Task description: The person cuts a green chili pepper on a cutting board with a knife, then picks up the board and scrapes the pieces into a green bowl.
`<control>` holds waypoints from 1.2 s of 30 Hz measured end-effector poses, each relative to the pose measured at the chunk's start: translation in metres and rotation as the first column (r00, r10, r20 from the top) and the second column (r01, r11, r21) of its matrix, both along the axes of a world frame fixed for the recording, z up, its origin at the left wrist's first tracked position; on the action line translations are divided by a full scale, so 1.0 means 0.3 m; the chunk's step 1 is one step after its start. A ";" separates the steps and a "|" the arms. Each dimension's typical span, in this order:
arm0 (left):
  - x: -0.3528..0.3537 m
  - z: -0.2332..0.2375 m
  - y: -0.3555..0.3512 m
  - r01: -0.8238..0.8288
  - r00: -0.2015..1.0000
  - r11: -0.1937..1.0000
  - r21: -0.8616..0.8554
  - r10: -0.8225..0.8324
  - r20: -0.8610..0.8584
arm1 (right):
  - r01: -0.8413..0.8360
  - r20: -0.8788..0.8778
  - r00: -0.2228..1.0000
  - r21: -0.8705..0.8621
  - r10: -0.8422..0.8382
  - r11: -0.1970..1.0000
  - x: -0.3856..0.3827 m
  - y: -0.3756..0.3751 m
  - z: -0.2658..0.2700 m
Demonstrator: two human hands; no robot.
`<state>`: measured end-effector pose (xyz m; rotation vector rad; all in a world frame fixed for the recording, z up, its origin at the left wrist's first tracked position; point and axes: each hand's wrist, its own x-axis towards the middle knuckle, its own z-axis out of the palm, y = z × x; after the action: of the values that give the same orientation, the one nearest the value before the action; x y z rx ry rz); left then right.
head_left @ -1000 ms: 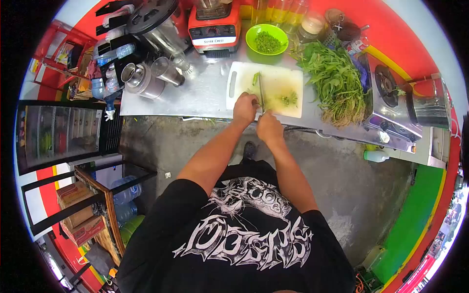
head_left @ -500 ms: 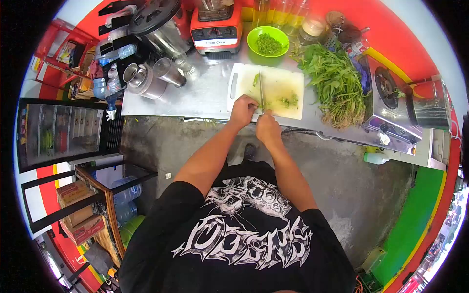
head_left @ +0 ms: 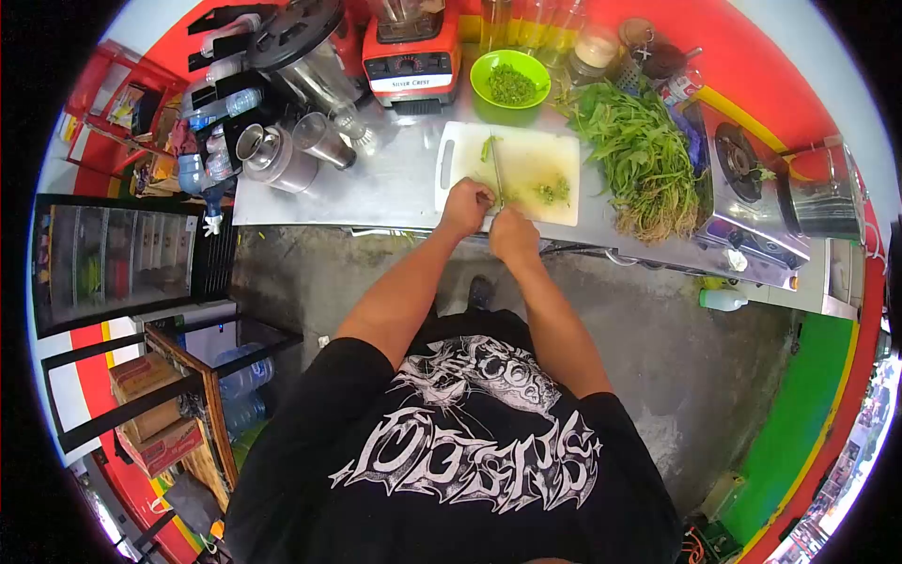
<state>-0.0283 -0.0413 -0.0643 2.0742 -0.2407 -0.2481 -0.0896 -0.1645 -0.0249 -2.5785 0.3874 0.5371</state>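
Observation:
A knife (head_left: 498,162) is in my right hand (head_left: 514,235), its blade pointing away from me over the white cutting board (head_left: 457,169). Closed fingers of my left hand (head_left: 468,204) rest at the board's near edge, just left of the blade. What they pinch is too small and covered to make out. Chopped greens (head_left: 552,191) lie in a small pile right of the knife. Left of the blade's far end is a green piece (head_left: 488,148).
A lime-green bowl (head_left: 510,105) of chopped greens stands behind the board. To the right lies a large bunch of leafy greens with roots (head_left: 644,160), beside a gas stove (head_left: 752,188). A red blender (head_left: 411,70), steel cup (head_left: 324,139) and metal jug (head_left: 275,155) stand at back left.
The view has shifted slightly, and the knife tilts a little more to the left. Both hands stay at the near edge of the board.

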 end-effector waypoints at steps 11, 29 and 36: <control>0.023 -0.049 0.009 0.050 0.997 0.998 0.043 -0.052 0.052 | 0.069 0.033 0.997 0.074 -0.072 0.995 -0.004 -0.006 0.009; 0.023 -0.013 0.015 0.034 0.999 0.999 0.028 -0.034 0.009 | 0.035 -0.010 0.999 0.020 -0.035 0.999 -0.035 0.009 -0.012; 0.034 -0.056 0.010 0.009 0.998 0.998 0.057 -0.012 0.056 | 0.038 0.013 0.999 0.096 -0.040 0.995 -0.028 -0.002 -0.025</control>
<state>-0.0181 -0.0383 -0.0812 2.1389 -0.2819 -0.2054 -0.0980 -0.1650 -0.0323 -2.4768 0.3967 0.5104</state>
